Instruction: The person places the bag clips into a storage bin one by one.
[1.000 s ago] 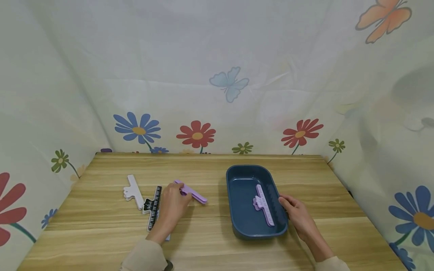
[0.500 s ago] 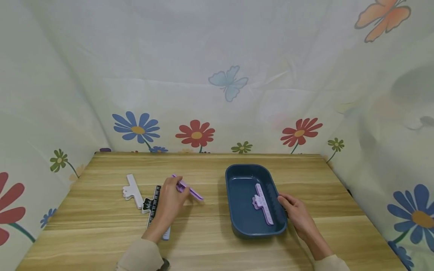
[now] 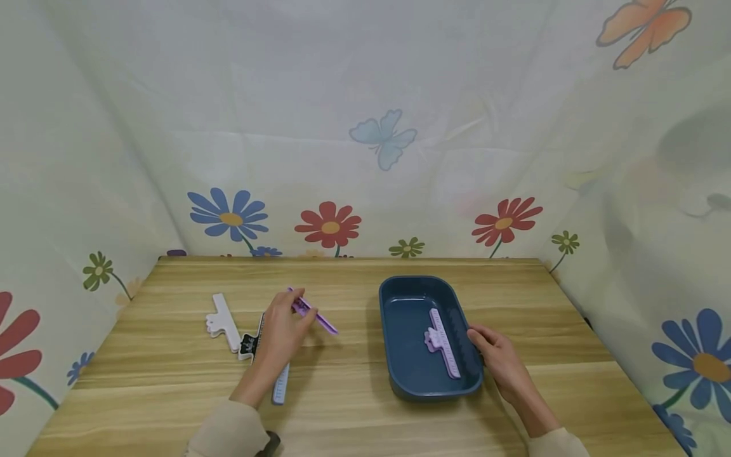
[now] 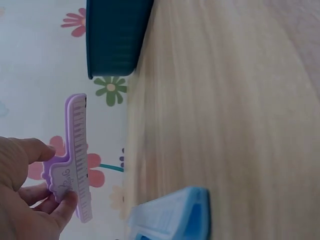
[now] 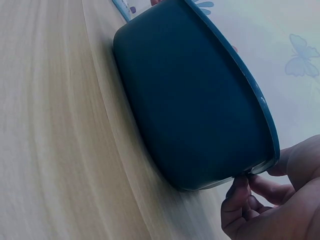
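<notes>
My left hand [image 3: 281,333] pinches a purple clip [image 3: 324,322] by its handles, held up off the table. In the left wrist view the clip [image 4: 79,135] shows a piano-key pattern along its long bar, with thumb and fingertips on opposite handle plates. My right hand [image 3: 505,362] grips the right rim of a dark blue oblong basin [image 3: 407,362]; the right wrist view shows fingers curled under the rim of the basin [image 5: 195,100]. Inside the basin lies another purple clip [image 3: 447,349]. Beneath my left hand are a black clip [image 3: 248,346], partly hidden, and a blue clip [image 3: 280,386].
A white clip [image 3: 227,322] lies to the left of the black one. Everything stands on a wood-grain table [image 3: 342,406]. A curtain [image 3: 274,158] printed with flowers and butterflies hangs behind and along both sides.
My left hand has lifted the purple clip and drawn it slightly back to the left, and it has turned edge-on. More of the blue clip shows. My right hand stays on the basin.
</notes>
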`<state>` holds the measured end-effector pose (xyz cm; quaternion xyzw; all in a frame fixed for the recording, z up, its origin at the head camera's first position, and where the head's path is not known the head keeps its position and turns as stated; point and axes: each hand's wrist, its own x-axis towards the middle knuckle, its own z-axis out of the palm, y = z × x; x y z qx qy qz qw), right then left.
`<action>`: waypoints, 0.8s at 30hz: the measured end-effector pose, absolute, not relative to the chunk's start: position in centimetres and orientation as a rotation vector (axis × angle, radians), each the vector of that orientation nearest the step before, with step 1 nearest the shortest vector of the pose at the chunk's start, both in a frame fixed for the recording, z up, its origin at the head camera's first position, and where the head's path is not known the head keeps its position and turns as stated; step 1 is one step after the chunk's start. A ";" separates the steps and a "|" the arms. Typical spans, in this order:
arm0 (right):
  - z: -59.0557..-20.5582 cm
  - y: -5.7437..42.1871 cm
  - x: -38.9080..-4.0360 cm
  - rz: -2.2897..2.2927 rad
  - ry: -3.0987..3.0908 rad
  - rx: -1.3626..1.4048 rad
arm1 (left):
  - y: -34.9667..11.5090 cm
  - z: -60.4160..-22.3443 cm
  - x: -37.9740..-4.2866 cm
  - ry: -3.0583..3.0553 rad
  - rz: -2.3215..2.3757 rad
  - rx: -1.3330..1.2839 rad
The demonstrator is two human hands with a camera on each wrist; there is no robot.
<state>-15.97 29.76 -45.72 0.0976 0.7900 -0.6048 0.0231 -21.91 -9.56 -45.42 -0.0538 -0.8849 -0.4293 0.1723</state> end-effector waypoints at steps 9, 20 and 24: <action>-45.8 29.8 -16.0 -1.879 2.447 0.300 | -9.5 -43.2 -21.8 -2.507 -1.236 -0.207; -45.8 29.8 -15.9 -1.871 2.461 0.287 | -9.5 -39.3 -21.9 -2.506 -1.226 -0.330; -45.8 29.8 -15.9 -1.870 2.464 0.287 | -9.7 -38.1 -21.9 -2.494 -1.225 -0.344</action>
